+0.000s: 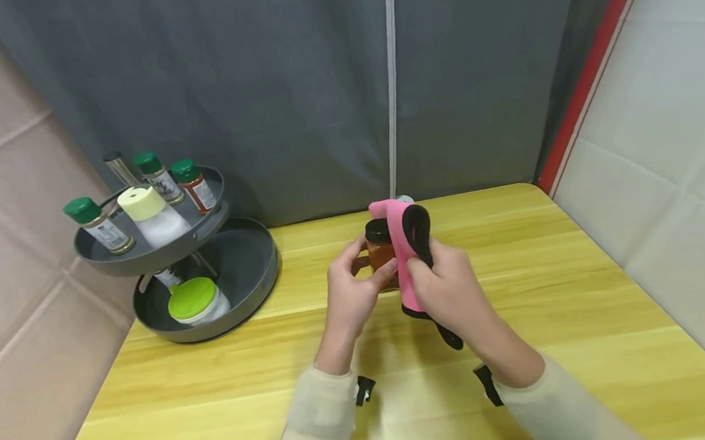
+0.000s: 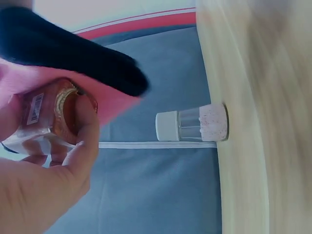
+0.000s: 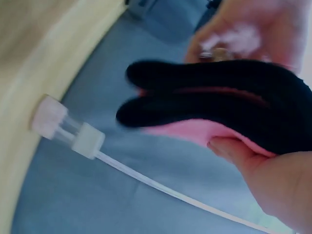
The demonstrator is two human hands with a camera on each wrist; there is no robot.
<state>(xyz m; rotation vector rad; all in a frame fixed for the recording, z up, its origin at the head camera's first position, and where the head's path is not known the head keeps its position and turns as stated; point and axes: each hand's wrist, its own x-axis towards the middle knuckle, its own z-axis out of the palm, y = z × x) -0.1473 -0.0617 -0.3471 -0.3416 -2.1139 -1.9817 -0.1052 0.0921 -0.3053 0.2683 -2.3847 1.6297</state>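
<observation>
My left hand point(image 1: 353, 287) grips a small glass jar point(image 1: 380, 248) with a black lid and orange-red contents, lifted above the table. In the left wrist view the jar point(image 2: 46, 117) is tilted, a label on its side, with fingers around its base. A folded pink cloth point(image 1: 398, 257) with black edging is in my right hand point(image 1: 447, 281), thumb pressed on it, and it lies against the jar's side. Seen from the right wrist, the cloth point(image 3: 195, 129) hides most of the jar. Behind stands a clear bottle point(image 2: 192, 124) with a white cap and pale pink contents.
A two-tier grey rack point(image 1: 265, 279) stands at the back left. Several green-capped spice jars and a shaker with a pale yellow cap point(image 1: 141, 202) sit on top; a green-lidded tub point(image 1: 194, 300) is below. A grey curtain point(image 1: 259, 84) backs the wooden table point(image 1: 575, 287).
</observation>
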